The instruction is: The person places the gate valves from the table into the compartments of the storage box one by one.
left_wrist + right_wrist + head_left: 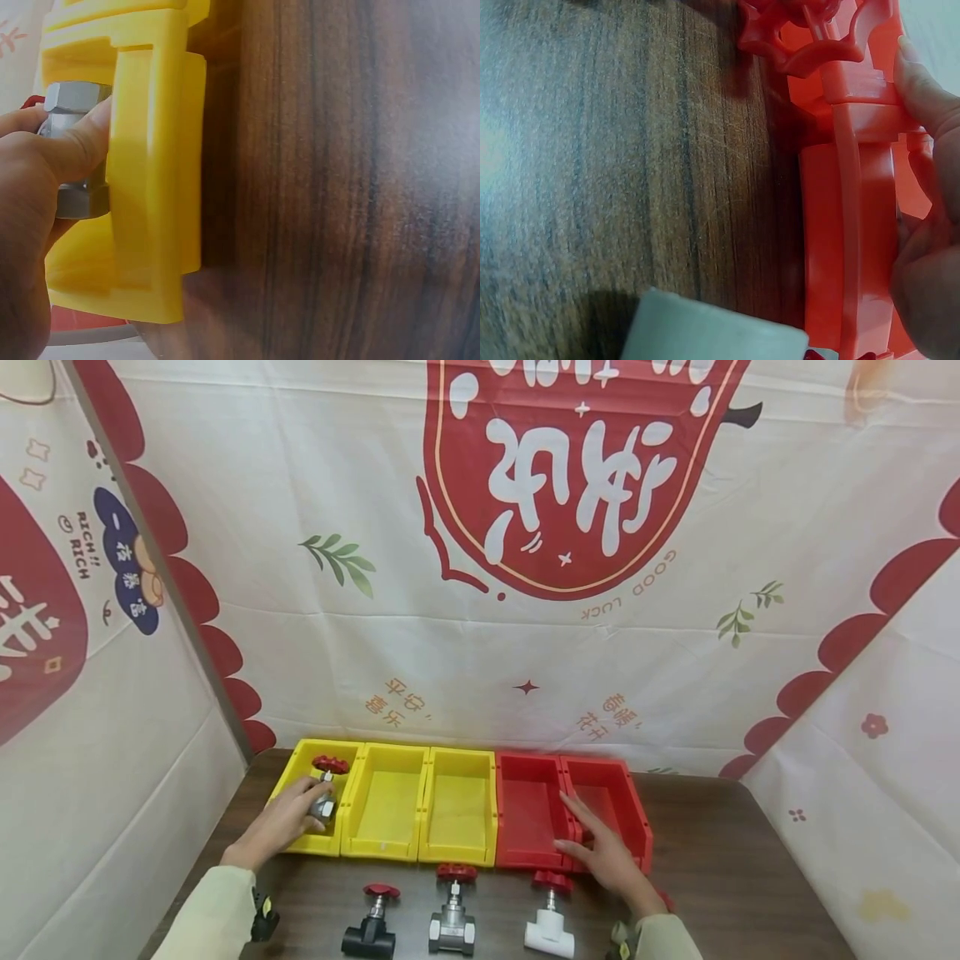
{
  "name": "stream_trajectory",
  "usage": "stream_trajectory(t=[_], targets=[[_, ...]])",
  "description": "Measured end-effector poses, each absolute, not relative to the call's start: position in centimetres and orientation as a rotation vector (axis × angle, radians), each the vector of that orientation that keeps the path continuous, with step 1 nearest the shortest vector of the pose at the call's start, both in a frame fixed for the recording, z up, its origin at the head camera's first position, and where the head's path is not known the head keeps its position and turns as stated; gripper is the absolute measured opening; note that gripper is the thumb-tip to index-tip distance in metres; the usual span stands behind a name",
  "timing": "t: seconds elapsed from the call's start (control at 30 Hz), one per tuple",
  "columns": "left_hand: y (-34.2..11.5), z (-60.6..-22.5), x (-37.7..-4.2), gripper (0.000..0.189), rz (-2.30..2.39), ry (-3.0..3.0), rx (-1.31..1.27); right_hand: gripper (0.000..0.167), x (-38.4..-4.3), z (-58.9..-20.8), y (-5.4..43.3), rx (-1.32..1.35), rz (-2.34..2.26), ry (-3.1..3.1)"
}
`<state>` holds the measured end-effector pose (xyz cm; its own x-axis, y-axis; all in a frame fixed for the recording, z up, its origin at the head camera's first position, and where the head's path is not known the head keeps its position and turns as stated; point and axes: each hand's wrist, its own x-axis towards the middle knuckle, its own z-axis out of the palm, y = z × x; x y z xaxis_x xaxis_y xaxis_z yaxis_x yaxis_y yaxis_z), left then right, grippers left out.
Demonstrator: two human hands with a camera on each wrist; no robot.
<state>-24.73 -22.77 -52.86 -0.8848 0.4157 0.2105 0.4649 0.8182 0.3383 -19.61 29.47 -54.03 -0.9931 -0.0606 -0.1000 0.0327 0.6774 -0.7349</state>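
Note:
My left hand grips a metal valve with a red handwheel inside the leftmost yellow bin. In the left wrist view, the thumb lies across the grey valve body, close behind the bin's front wall. My right hand reaches over the two red bins with its fingers spread and nothing held. Its thumb lies by the front edge where those bins meet in the right wrist view.
Two more yellow bins stand between. In front lie a black valve, another metal valve and a white valve. A beige fitting is near the right wrist. Printed cloth hangs behind the wooden table.

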Motion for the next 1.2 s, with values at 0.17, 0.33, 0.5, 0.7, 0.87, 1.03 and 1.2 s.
stream_trajectory(t=[0.17,0.33,0.5,0.7,0.87,1.03,1.2], targets=[[-22.7,-53.4,-24.9,0.055,-0.566,-2.935,-0.676,0.085,-19.7,-54.1,29.5,0.003,-1.215,2.766],[-22.6,-53.8,-25.2,0.056,-0.554,-2.950,-0.663,0.084,-19.8,-53.7,29.5,0.011,-1.221,2.753],[-22.4,-54.1,-25.6,0.056,-0.558,-2.951,-0.675,0.083,-19.7,-53.6,29.5,0.003,-1.221,2.750],[-22.4,-54.5,-25.7,0.055,-0.587,-2.967,-0.661,0.085,-19.6,-53.8,29.4,0.005,-1.230,2.749],[-22.3,-54.6,-25.9,0.057,-0.618,-2.993,-0.642,0.085,-19.6,-53.9,29.4,0.017,-1.223,2.755],[-22.3,-54.6,-26.1,0.058,-0.640,-3.017,-0.634,0.084,-19.6,-53.8,29.4,0.006,-1.220,2.755],[-22.4,-54.6,-26.2,0.059,-0.677,-3.036,-0.613,0.083,-19.5,-53.8,29.4,-0.003,-1.228,2.751]])
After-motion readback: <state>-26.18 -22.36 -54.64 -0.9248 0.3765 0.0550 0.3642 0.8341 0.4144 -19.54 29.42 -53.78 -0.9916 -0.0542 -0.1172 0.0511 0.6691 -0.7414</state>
